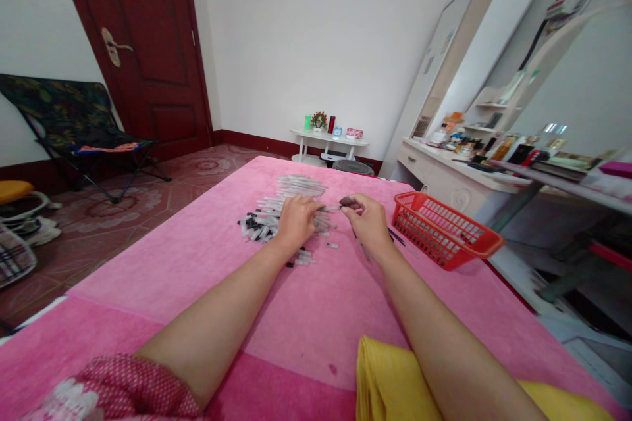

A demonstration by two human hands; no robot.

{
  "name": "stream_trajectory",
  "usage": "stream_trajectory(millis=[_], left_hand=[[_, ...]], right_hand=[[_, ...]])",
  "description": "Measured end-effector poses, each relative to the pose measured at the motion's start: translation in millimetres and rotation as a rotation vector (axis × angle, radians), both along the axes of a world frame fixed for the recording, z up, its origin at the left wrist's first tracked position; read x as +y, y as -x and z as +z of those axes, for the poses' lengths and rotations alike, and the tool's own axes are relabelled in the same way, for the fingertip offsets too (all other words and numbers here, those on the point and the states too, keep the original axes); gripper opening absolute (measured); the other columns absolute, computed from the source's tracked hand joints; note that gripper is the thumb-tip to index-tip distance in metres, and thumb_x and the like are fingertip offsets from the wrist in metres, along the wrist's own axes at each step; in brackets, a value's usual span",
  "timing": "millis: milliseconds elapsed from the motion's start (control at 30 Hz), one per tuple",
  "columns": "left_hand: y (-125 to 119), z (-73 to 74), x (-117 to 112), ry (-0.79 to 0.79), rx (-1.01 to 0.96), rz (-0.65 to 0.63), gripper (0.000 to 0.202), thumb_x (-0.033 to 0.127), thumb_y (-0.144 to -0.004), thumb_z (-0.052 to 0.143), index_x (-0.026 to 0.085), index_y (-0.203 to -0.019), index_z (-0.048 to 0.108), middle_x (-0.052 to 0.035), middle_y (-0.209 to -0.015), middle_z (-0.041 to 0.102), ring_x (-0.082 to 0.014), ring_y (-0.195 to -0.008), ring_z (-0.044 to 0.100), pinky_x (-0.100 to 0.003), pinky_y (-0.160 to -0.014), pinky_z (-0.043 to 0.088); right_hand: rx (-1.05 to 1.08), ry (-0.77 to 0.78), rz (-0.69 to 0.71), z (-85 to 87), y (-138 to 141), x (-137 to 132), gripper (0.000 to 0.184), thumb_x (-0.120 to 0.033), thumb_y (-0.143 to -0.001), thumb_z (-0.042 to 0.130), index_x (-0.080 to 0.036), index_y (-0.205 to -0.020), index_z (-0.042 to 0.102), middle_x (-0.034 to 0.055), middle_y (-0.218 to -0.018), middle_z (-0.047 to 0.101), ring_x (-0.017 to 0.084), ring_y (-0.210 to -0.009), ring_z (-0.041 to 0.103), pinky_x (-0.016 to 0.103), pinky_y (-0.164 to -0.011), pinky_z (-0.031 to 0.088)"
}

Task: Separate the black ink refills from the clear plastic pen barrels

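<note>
A slim translucent pen (332,208) spans the gap between my two hands above the pink cloth. My left hand (297,218) is closed around its left end, with the fingertips pressed together. At the other end, my right hand (368,218) pinches the pen between thumb and fingers. Behind and beneath my left hand lies a heap of clear pen barrels (300,184). Black and clear pen caps (257,229) are piled left of that hand, and a single small clear cap (332,246) lies in front of the hands. Thin dark sticks (396,237) lie beside my right hand, partly hidden.
A red plastic basket (444,230) stands on the table's right side. Folded yellow cloth (390,381) lies under my right forearm. Beyond the table are a low white stand (328,138), a cluttered dresser (444,168) and a folding chair (74,118).
</note>
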State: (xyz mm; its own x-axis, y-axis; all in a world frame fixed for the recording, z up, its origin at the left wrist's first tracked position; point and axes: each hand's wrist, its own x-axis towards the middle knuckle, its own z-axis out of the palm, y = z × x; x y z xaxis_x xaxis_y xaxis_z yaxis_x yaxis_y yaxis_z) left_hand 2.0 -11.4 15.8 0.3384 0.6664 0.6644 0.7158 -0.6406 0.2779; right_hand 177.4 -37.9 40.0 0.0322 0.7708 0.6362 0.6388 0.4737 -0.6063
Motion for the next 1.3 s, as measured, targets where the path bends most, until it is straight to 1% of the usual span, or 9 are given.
stream_trajectory(millis=[300,533,700,767,867,933,1067,1200,1300], left_hand=[[-1,-2.0,0,0.007,0.012,-0.007,0.029,0.013,-0.078,0.055,0.025,-0.101,0.069,-0.0056,-0.091,0.067,-0.0226,-0.090,0.056,-0.035,-0.080,0.040],[0,-1.5,0,0.000,-0.013,-0.037,0.030,0.012,-0.078,0.054,0.025,-0.100,0.069,-0.0054,-0.090,0.067,-0.0222,-0.090,0.056,-0.035,-0.080,0.041],[-1,-1.6,0,0.007,-0.021,-0.033,0.028,0.012,-0.078,0.055,0.025,-0.099,0.070,-0.0058,-0.089,0.067,-0.0222,-0.089,0.056,-0.035,-0.080,0.041],[-1,-1.7,1,0.006,-0.027,-0.032,0.028,0.013,-0.079,0.054,0.024,-0.099,0.070,-0.0059,-0.089,0.067,-0.0221,-0.089,0.056,-0.035,-0.080,0.041],[-1,-1.9,1,0.006,-0.025,-0.030,0.028,0.013,-0.079,0.054,0.024,-0.099,0.070,-0.0062,-0.089,0.067,-0.0219,-0.089,0.056,-0.034,-0.079,0.041],[-1,-1.9,1,0.005,-0.016,-0.038,0.029,0.013,-0.079,0.053,0.024,-0.099,0.070,-0.0059,-0.089,0.067,-0.0216,-0.089,0.056,-0.034,-0.079,0.041],[0,-1.6,1,-0.007,-0.003,-0.046,0.030,0.013,-0.079,0.053,0.025,-0.101,0.069,-0.0047,-0.089,0.067,-0.0217,-0.089,0.056,-0.034,-0.079,0.040],[0,-0.8,0,0.002,0.001,-0.039,0.030,0.012,-0.079,0.052,0.025,-0.101,0.069,-0.0048,-0.090,0.067,-0.0218,-0.090,0.056,-0.034,-0.079,0.040],[0,-0.2,0,0.008,0.005,-0.047,0.031,0.012,-0.079,0.052,0.025,-0.100,0.070,-0.0055,-0.089,0.067,-0.0216,-0.090,0.056,-0.034,-0.080,0.040]], right_hand=[[-0.028,-0.011,-0.030,0.3,1,-3,0.012,-0.020,-0.072,0.057,-0.019,-0.080,0.067,0.0042,-0.083,0.069,0.017,-0.074,0.062,0.029,-0.072,0.048],[0.008,0.058,-0.082,-2.4,1,-2,0.011,-0.026,-0.074,0.057,-0.018,-0.075,0.065,0.0019,-0.067,0.067,0.016,-0.061,0.060,0.026,-0.060,0.045],[-0.113,0.118,-0.155,0.8,2,-6,0.029,-0.038,-0.082,0.051,-0.018,-0.063,0.060,0.0021,-0.056,0.063,0.015,-0.054,0.057,0.025,-0.055,0.040],[-0.132,0.120,-0.137,1.8,2,-7,0.029,-0.040,-0.083,0.050,-0.018,-0.068,0.061,0.0021,-0.059,0.064,0.015,-0.056,0.057,0.024,-0.055,0.039],[-0.144,0.106,-0.081,3.5,2,-8,0.017,-0.033,-0.080,0.054,-0.018,-0.080,0.062,0.0014,-0.067,0.066,0.014,-0.060,0.059,0.023,-0.058,0.039],[-0.197,0.136,-0.105,5.3,3,-9,0.019,-0.032,-0.083,0.051,-0.018,-0.075,0.061,0.0018,-0.065,0.065,0.014,-0.060,0.058,0.023,-0.058,0.038],[-0.291,0.238,-0.209,8.5,2,-12,0.045,-0.045,-0.089,0.037,-0.018,-0.062,0.060,0.0036,-0.059,0.063,0.014,-0.056,0.056,0.023,-0.055,0.035],[-0.308,0.201,-0.194,8.4,-1,-11,0.028,-0.044,-0.083,0.050,-0.020,-0.079,0.064,0.0016,-0.069,0.066,0.014,-0.060,0.057,0.022,-0.056,0.035],[-0.333,0.215,-0.192,8.3,-2,-11,0.036,-0.044,-0.086,0.044,-0.020,-0.068,0.062,0.0017,-0.061,0.063,0.014,-0.057,0.056,0.023,-0.055,0.033]])
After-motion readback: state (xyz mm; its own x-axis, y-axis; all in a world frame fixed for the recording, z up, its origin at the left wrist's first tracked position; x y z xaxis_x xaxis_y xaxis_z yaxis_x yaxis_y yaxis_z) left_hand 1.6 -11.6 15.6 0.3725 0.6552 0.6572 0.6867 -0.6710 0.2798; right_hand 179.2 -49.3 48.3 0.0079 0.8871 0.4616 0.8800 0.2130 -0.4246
